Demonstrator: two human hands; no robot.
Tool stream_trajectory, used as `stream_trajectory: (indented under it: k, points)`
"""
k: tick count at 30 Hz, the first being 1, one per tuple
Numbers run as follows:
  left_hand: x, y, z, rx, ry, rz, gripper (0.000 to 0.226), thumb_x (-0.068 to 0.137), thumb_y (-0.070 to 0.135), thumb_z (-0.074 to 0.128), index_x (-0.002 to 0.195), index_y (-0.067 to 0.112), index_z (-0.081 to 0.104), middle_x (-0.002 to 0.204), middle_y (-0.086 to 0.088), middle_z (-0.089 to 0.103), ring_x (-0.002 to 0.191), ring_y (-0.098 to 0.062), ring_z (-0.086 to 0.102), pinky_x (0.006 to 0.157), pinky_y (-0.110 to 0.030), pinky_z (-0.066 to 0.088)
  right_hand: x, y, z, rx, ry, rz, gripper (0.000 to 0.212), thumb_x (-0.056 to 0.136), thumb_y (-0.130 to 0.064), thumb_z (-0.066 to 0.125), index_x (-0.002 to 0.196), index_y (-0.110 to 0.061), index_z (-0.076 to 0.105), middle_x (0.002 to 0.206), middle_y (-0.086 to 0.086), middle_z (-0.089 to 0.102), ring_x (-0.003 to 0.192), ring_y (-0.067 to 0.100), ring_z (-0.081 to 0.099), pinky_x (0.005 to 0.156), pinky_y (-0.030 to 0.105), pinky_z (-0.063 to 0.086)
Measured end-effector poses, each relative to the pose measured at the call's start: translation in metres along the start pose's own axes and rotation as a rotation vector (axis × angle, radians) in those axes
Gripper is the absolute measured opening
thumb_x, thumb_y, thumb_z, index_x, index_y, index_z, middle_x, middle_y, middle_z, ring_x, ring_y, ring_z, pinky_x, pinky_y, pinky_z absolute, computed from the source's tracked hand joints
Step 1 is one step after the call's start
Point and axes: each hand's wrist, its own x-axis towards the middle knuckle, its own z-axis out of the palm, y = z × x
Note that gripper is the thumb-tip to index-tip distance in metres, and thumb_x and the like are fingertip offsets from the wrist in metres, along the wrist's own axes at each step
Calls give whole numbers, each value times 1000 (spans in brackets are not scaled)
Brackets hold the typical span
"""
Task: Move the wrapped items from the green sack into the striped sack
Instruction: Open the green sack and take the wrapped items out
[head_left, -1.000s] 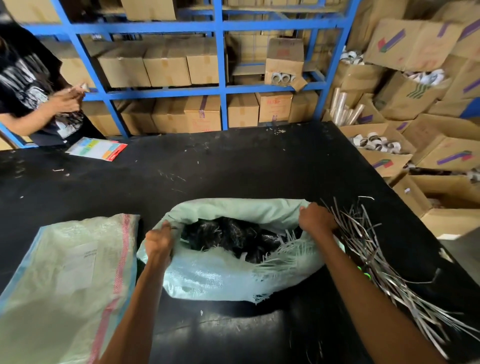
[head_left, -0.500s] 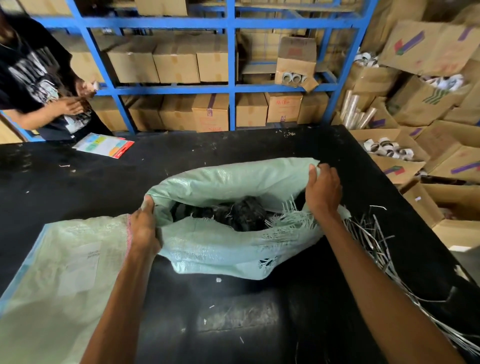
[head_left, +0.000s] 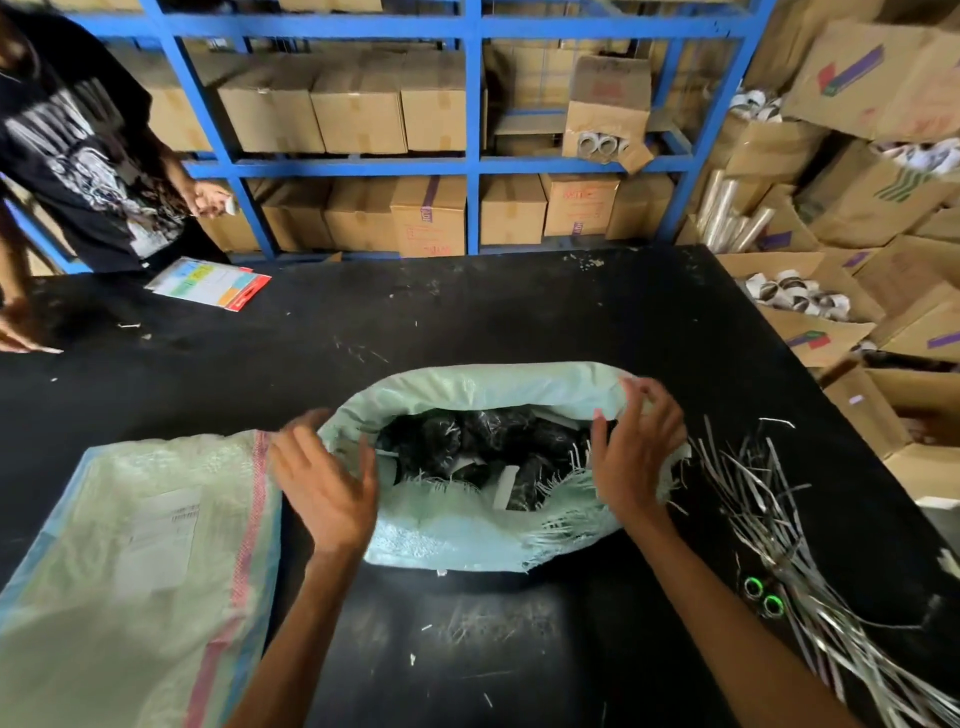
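Note:
The green sack (head_left: 467, 525) lies on the black table (head_left: 467, 322) with its frayed mouth open toward me. Inside are several wrapped items (head_left: 467, 441) in dark shiny plastic. My left hand (head_left: 324, 483) is at the sack's left rim, fingers spread and blurred, holding nothing. My right hand (head_left: 636, 452) is at the right rim with fingers straight, touching the sack's edge. The striped sack (head_left: 130, 561), pale with a red and blue stripe, lies flat at the left, beside my left hand.
A heap of silvery strips (head_left: 779, 519) and two green rings (head_left: 761, 595) lie at the right. A coloured card (head_left: 208, 283) lies far left. Another person (head_left: 88, 156) stands at the far left corner. Blue shelving (head_left: 470, 166) and cardboard boxes (head_left: 857, 208) surround the table.
Both hands have let go of the green sack's rim and opened. The sack has settled lower, with its mouth wider. The other person's hand now rests on the table at far left.

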Motion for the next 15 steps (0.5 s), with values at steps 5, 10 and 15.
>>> stream_trajectory:
  k: [5, 10, 15]
  points:
    - [-22, 14, 18, 202, -517, 393, 24, 73, 7, 70, 97, 4, 65, 107, -14, 59, 98, -34, 55, 86, -51, 49, -18, -9, 10, 77, -489, -371, 27, 86, -21, 69, 110, -20, 59, 110, 0, 56, 104, 21, 55, 85, 42, 50]
    - [5, 18, 23, 504, -632, 142, 99, 80, 6, 65, 159, 12, 6, 158, -27, 15, 146, -41, 20, 121, -48, 21, 29, -5, 14, -216, -699, -319, 125, 61, -24, 91, 157, -29, 11, 140, 13, 30, 132, 31, 36, 109, 44, 42]
    - [41, 20, 39, 623, -892, 89, 124, 83, 13, 74, 153, 17, -27, 162, -26, -13, 152, -41, -3, 124, -50, 11, 54, -10, 23, -375, -970, -374, 135, 78, -9, 80, 152, -37, -30, 158, 31, -2, 150, 46, 11, 120, 53, 23]
